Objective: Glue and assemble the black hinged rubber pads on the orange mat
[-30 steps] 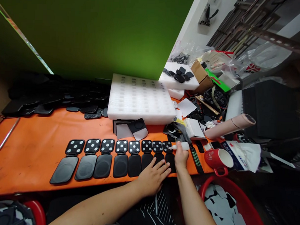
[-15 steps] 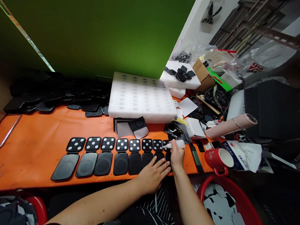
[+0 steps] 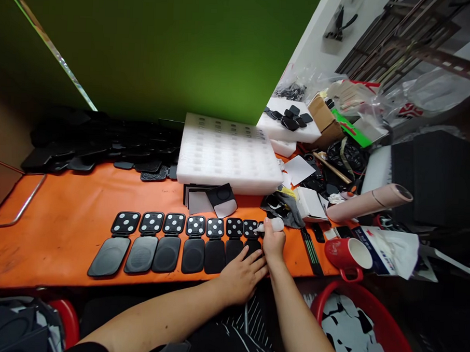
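Note:
A row of hinged black pads lies along the orange table's front edge. Their small upper squares (image 3: 152, 222) carry white dots, and the larger lower halves (image 3: 166, 254) are plain black. My right hand (image 3: 273, 242) is closed around a small white bottle (image 3: 276, 224), its nozzle pointing left at a dotted square (image 3: 250, 228) near the row's right end. Flat with fingers spread, my left hand (image 3: 241, 277) rests over the lower halves at that end, partly hiding them.
Behind the row stands a white foam block (image 3: 228, 160), with a black pile (image 3: 104, 144) to its left. A red mug (image 3: 338, 253), a pink bottle (image 3: 370, 202) and a grey cloth (image 3: 290, 212) are at the right. Red tubs (image 3: 398, 318) of scraps stand below the table.
The bottle in my right hand has moved left along the row, its nozzle now at the neighbouring dotted square. The whole view has shifted slightly, putting the table's contents further right.

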The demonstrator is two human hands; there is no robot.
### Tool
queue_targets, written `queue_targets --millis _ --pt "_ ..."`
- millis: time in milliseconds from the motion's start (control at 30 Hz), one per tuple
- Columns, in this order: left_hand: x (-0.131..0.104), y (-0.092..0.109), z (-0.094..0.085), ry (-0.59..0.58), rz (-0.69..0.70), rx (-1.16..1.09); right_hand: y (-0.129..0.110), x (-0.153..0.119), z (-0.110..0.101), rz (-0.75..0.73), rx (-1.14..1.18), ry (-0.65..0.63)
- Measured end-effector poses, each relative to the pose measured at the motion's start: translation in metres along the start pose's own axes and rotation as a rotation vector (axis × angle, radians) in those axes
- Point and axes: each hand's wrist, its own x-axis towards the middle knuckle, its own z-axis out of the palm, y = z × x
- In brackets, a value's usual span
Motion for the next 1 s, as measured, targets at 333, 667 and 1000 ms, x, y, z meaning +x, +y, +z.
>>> queue_targets --millis 333,667,1000 --pt "0.001 0.000 0.001 -0.002 0.000 -0.010 -0.006 0.011 0.013 0.014 -0.019 -0.002" --pt "0.000 0.001 -0.009 -0.016 -0.018 -0.094 -0.019 0.003 0.011 0.150 0.326 -0.169" --pt "-0.053 -0.008 -0.027 0.033 -0.170 -0.120 -0.035 -0.025 0.019 -0.104 0.056 -0.245"
